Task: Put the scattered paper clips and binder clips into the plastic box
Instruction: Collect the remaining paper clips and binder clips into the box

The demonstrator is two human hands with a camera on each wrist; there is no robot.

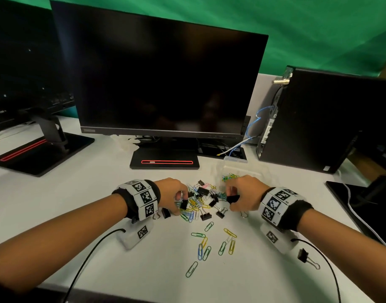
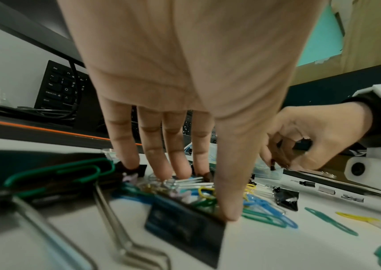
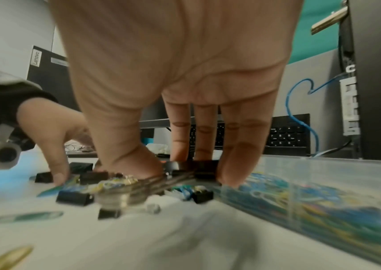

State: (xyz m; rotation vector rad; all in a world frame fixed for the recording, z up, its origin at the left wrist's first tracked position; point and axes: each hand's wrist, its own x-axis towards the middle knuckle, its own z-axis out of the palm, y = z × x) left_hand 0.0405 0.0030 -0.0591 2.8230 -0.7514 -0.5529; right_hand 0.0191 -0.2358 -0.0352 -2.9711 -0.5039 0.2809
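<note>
A heap of coloured paper clips and black binder clips [image 1: 200, 200] lies mid-desk. My left hand [image 1: 179, 201] reaches down into its left side, fingertips [image 2: 173, 173] and thumb closing round a bunch of clips and a black binder clip [image 2: 184, 224]. My right hand [image 1: 231, 197] pinches a black binder clip [image 3: 191, 169] at the heap's right edge, beside the clear plastic box [image 1: 262, 171], which holds paper clips [image 3: 323, 193]. More paper clips [image 1: 209, 243] lie scattered toward me. One binder clip [image 1: 305, 256] sits under my right forearm.
A dark monitor [image 1: 165, 84] on its stand base [image 1: 164, 161] is right behind the heap. A black PC tower [image 1: 318, 123] with cables stands behind the box, a second monitor base [image 1: 41, 152] at the far left. Wrist-camera cables trail over the desk's front edge.
</note>
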